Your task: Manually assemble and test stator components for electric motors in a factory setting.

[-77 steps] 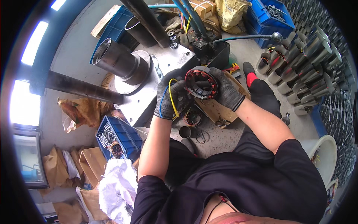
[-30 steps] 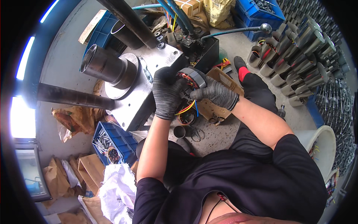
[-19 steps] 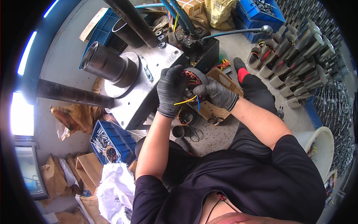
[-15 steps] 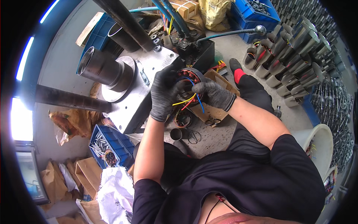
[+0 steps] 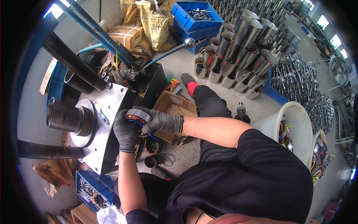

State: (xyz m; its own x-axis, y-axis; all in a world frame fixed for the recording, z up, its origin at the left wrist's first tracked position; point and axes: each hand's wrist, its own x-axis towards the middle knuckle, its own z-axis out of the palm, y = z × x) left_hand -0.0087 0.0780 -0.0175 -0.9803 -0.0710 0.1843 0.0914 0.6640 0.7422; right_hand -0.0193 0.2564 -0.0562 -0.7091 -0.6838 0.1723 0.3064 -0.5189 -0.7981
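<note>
Holding a wound stator (image 5: 137, 115) between left hand (image 5: 126, 132) and right hand (image 5: 164, 122), both in dark knit gloves, raised just beyond the right edge of the steel press plate (image 5: 102, 136). Clasping the ring's left side with left fingers curled and partly hidden; pinching its right side between right thumb at the front and right fingers laid over the back.

Turned noticeably since half a second ago: then with open face and red windings toward the wearer, now with the grey outer band uppermost and windings along the lower rim. Showing now a blue lead (image 5: 154, 137) trailing below the right thumb, where yellow, red and blue ones hung before.

Looking farther right than earlier, with the dark steel cylinder (image 5: 63, 117) and ball-ended lever (image 5: 189, 43) shifted left across the view. Taking in more of the white tub (image 5: 267, 124), with stators (image 5: 285, 138) inside, plus a round-caged fan (image 5: 338, 70) formerly out of sight. Reaching in with the right forearm (image 5: 214, 128) more level than before.
</note>
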